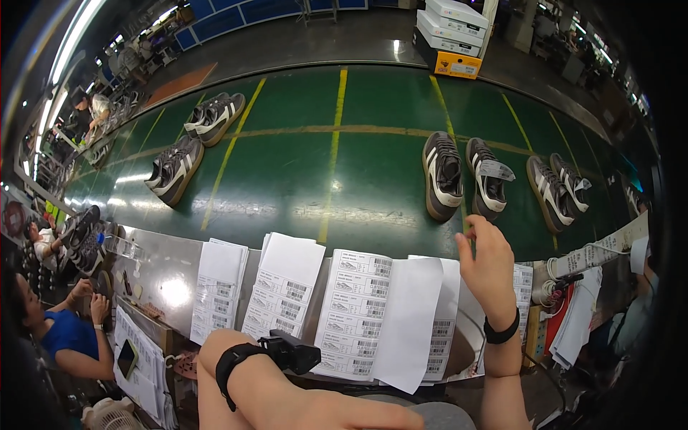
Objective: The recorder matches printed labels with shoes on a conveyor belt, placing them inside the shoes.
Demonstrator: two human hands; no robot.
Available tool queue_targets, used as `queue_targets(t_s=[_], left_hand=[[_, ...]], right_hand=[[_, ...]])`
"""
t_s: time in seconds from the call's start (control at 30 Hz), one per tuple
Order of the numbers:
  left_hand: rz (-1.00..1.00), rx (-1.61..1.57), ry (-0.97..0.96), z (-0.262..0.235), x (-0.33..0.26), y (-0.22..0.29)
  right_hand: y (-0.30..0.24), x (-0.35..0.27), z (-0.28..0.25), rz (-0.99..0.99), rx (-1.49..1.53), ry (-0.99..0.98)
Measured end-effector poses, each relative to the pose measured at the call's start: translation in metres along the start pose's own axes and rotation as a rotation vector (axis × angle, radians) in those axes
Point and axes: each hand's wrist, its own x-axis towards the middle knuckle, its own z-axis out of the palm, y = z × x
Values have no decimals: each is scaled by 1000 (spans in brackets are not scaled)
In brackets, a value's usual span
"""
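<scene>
My right hand (pixel 489 259), with a black band at its wrist, reaches over the bench edge toward a pair of grey sneakers with white stripes. Its thumb and fingers are apart, holding nothing, just short of the heel of the right sneaker (pixel 489 190). A label slip (pixel 496 170) lies across that shoe's opening. The left sneaker (pixel 443 175) stands beside it. My left hand (pixel 337 410) is low in front of me, near the bottom edge; its fingers are mostly cut off. A black strap and device (pixel 292 351) sit on that wrist.
Barcode label sheets (pixel 355 315) line the near metal bench (pixel 168 269). More sneakers stand on the green belt (pixel 287 165), at left (pixel 175 168) and right (pixel 552 192). Shoe boxes (pixel 451 32) are stacked beyond. A co-worker (pixel 68 333) sits at left.
</scene>
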Motion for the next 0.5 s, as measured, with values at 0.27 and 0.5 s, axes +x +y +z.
queue_targets(t_s=[0.27,0.5], left_hand=[[-114,-101,85,0,3,3],[-581,297,-363,-57,3,-38]], right_hand=[[22,-34,-19,75,-283,-684],[-18,-54,38,-399,423,-866]])
